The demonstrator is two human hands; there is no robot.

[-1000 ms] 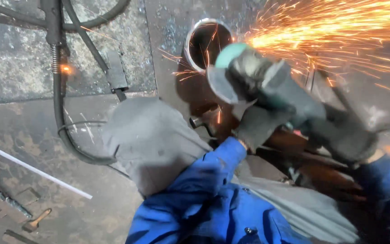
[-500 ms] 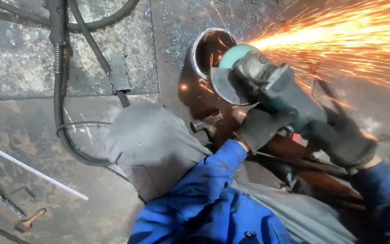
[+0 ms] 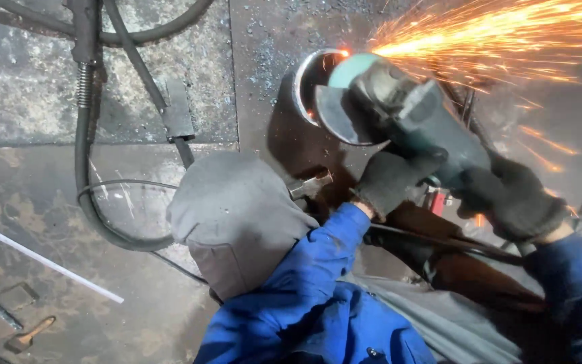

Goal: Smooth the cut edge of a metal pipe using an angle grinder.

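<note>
While sparks stream right in the head view, we clench both gloved grips on the angle grinder: left hand near the head, right hand on the rear body. Dark, rigid, probably heavy, it meets the steel pipe rim.

The grinder lies against the pipe end, left hand before it, right hand to its right. Hoses lie on the floor far left.
</note>
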